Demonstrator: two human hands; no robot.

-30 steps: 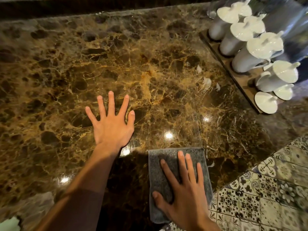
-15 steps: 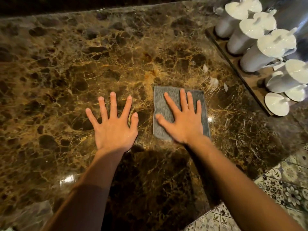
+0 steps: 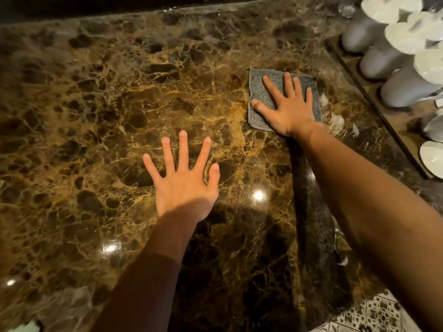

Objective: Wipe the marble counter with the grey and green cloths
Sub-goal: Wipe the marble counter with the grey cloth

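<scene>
The brown, gold-veined marble counter [image 3: 96, 116] fills most of the view. A folded grey cloth [image 3: 260, 85] lies flat on it at the upper right. My right hand [image 3: 287, 109] presses down on the cloth with fingers spread, covering most of it. My left hand [image 3: 184, 183] rests flat and empty on the bare marble nearer to me, fingers wide apart. A pale green patch [image 3: 24, 328], perhaps the green cloth, shows at the bottom left corner.
A wooden tray [image 3: 374, 109] with several white lidded mugs [image 3: 378, 61] stands along the right edge, close to the grey cloth. Small white scraps [image 3: 336, 121] lie between cloth and tray. Patterned floor tiles [image 3: 374, 315] show past the counter's near right corner.
My right hand has pushed the grey cloth from the near edge away from me and to the right, towards the tray. My left hand has stayed flat in place.
</scene>
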